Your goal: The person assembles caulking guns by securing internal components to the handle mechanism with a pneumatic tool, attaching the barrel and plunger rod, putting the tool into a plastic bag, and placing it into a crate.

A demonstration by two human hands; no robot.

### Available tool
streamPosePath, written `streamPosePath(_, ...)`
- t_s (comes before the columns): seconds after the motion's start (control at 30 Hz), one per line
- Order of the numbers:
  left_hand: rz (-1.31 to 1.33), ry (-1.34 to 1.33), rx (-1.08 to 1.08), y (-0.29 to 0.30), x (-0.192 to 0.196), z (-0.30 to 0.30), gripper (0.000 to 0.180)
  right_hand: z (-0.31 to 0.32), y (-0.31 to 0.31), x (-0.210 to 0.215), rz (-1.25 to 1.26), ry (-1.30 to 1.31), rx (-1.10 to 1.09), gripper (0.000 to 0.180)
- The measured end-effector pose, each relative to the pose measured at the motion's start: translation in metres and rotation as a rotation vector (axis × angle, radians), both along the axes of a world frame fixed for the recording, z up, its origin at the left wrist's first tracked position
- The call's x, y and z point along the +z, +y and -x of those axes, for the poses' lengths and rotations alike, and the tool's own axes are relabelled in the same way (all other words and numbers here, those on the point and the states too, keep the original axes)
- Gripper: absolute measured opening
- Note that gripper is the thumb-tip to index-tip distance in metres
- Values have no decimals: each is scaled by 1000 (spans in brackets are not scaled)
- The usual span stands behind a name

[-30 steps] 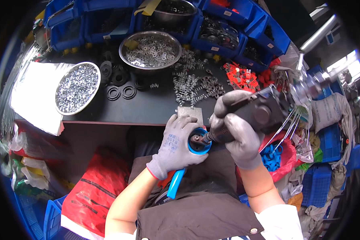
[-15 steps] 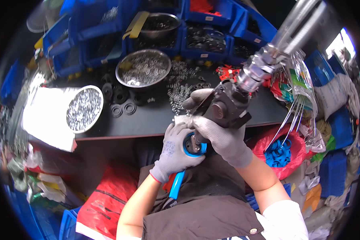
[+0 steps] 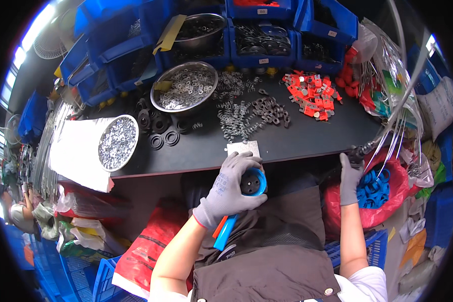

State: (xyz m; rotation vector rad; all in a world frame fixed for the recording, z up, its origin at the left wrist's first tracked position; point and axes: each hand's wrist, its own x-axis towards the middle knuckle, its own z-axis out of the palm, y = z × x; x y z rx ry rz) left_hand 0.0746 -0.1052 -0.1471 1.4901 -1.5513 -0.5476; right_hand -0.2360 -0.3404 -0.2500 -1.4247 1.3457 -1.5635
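Observation:
My left hand (image 3: 229,189), in a grey glove, is closed around a round blue-rimmed piece with a black disc face (image 3: 253,182). A blue handle (image 3: 225,233) and an orange one stick out below the palm. Off to the right, beyond the table's front edge, my gloved right hand (image 3: 351,177) is closed at the dark end of the air tool (image 3: 363,150), where its hose arrives. Most of the tool's body is hidden or lost in dark surroundings. A small metal plate (image 3: 244,148) lies on the table edge just beyond my left hand.
Springs (image 3: 234,121), dark links (image 3: 272,109) and red-orange parts (image 3: 314,95) lie on the black table (image 3: 196,153). Metal bowls (image 3: 184,86) and blue bins (image 3: 263,45) stand behind. Beside my right hand, a pink bag (image 3: 337,206) holds blue rings (image 3: 373,189).
My right hand has swung the air tool off the round piece, away to the right and down beside the pink bag. My left hand still holds the piece, whose black face now shows.

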Motion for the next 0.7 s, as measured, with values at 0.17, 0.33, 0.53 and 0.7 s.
streamPosePath(0.17, -81, 22, 30, 4, 2, 2, 60, 17, -1, 24, -79, 12, 67, 39)
streamPosePath(0.33, -94, 113, 127, 6, -7, 7, 67, -58, 105, 80, 535, 699, 257, 31)
streamPosePath(0.53, -21, 67, 192, -7, 1, 18, 62, -136, 112, -132, -76, 1176, 1350, 42)
streamPosePath(0.7, -44, 73, 182, -3, -7, 13, 61, -198, 135, -128, -30, 1124, 1382, 43)
